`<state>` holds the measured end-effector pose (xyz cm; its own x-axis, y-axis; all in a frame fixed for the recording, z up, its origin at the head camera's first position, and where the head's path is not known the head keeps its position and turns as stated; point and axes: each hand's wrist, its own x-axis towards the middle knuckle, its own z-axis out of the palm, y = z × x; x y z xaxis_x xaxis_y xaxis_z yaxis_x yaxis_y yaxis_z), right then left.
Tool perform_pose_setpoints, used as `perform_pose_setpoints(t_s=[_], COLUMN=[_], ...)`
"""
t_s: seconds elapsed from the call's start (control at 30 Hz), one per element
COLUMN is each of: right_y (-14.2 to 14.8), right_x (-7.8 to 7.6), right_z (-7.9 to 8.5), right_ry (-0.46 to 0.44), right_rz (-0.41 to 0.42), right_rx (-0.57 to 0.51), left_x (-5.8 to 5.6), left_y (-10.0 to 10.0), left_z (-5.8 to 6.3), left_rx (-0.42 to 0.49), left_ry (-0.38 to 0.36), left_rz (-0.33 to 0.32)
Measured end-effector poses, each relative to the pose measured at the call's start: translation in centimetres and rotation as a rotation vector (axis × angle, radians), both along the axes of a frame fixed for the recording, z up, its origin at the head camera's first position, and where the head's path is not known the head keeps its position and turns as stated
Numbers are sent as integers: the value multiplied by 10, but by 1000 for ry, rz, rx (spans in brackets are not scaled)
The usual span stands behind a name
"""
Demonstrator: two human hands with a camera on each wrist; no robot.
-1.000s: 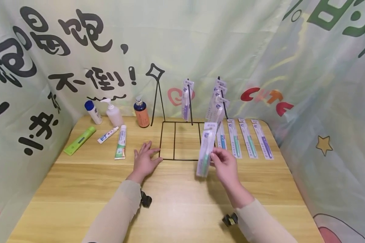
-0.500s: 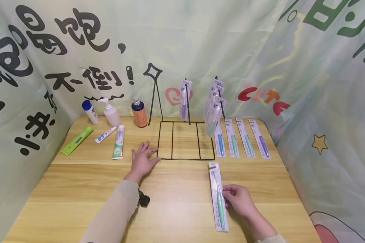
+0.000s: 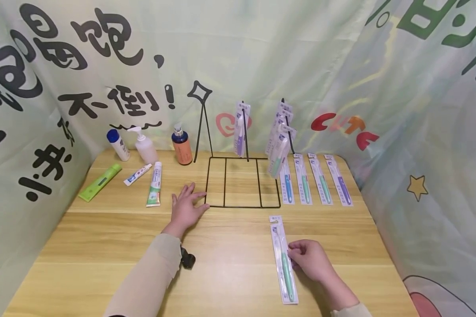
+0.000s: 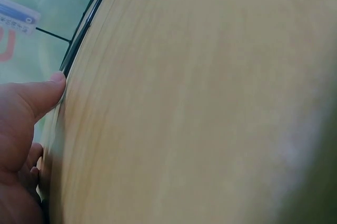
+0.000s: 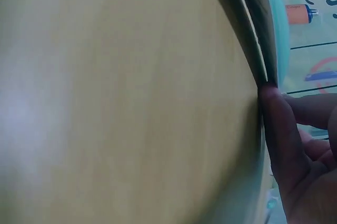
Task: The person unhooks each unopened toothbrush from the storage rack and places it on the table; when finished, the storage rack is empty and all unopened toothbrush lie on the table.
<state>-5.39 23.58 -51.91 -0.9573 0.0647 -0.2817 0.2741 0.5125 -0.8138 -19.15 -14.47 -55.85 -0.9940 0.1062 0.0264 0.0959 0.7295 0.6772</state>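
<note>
In the head view my right hand (image 3: 310, 260) pinches the right edge of a packaged green toothbrush (image 3: 284, 266), low over the front right of the table. The right wrist view shows the pack (image 5: 256, 27) edge-on, thumb on one face and a finger on the other. My left hand (image 3: 185, 212) lies on the table with fingers spread, thumb and index finger touching the front left corner of a black wire rack (image 3: 242, 207). More packaged toothbrushes (image 3: 278, 156) hang on the rack's right hook, and a purple one (image 3: 239, 136) hangs on the middle hook.
Several packaged toothbrushes (image 3: 322, 180) lie in a row right of the rack. At the back left stand an orange-labelled pump bottle (image 3: 182, 147), a white pump bottle (image 3: 146, 147) and a blue-capped bottle (image 3: 119, 145). Tubes, one of them green (image 3: 100, 182), lie before them. Printed cloth (image 3: 293, 57) encloses the table.
My right hand has brought the packaged green toothbrush from in front of the right hook down toward the table's front and tilted it flatter. My left hand stays at the rack's corner.
</note>
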Motion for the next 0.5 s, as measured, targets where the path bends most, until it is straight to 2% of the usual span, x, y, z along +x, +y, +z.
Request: perform_pose_setpoints(t_s=[0.33, 0.43, 0.5], right_y=[1, -3, -9], right_x=[-2, -12, -23], right_z=[20, 28, 35], right_ry=[10, 88, 173], right_rz=[62, 93, 125], right_rx=[139, 137, 115], left_x=[1, 0, 0], left_y=[1, 1, 1], left_z=[3, 3, 2], left_rx=[-2, -1, -3], left_ry=[-7, -9, -8], left_rz=[1, 3, 2])
